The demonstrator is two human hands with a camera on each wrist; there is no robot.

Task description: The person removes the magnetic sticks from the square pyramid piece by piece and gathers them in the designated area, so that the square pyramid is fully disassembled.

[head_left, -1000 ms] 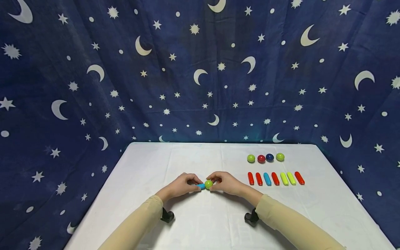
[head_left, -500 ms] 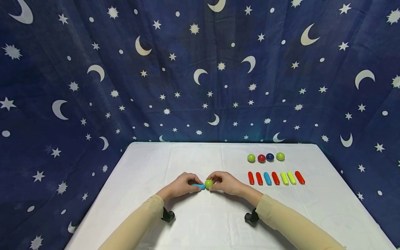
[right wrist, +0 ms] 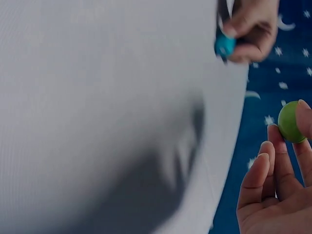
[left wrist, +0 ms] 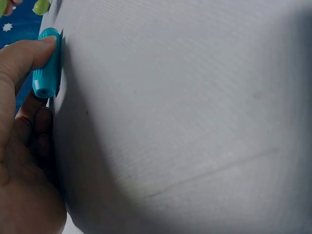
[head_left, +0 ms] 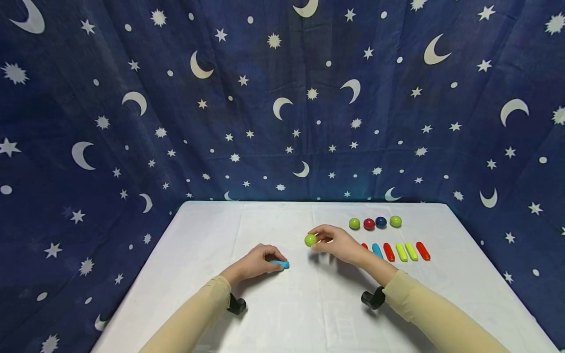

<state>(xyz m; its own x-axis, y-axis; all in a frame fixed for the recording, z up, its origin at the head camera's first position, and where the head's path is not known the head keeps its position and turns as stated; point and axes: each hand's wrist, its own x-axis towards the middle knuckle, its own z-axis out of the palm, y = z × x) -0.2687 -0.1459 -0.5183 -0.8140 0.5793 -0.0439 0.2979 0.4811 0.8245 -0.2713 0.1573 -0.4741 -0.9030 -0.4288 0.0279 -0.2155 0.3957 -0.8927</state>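
Note:
My left hand [head_left: 255, 262] pinches a short light-blue plastic stick [head_left: 282, 264] that lies on the white table. In the left wrist view the thumb presses along the stick's side, and a small hole shows in the end of the stick [left wrist: 45, 91]. To the right, my right hand [head_left: 337, 245] holds a green ball [head_left: 311, 240] between thumb and fingertips. The ball is raised off the table, apart from the blue stick, with the hand's shadow beneath. Seen from the right wrist, the thumb covers part of the green ball [right wrist: 288, 122].
On the right of the white table [head_left: 273, 220] lies a row of red [head_left: 423, 251], blue [head_left: 377, 251] and yellow sticks [head_left: 401, 252], partly hidden by my right hand. Behind it sit green [head_left: 354, 223], red [head_left: 369, 224] and dark-blue balls [head_left: 381, 222]. A starry curtain [head_left: 260, 122] hangs behind.
My right hand has lifted the green ball away from the end of the blue stick, upward and to the right. My left hand has stayed in place with the blue stick.

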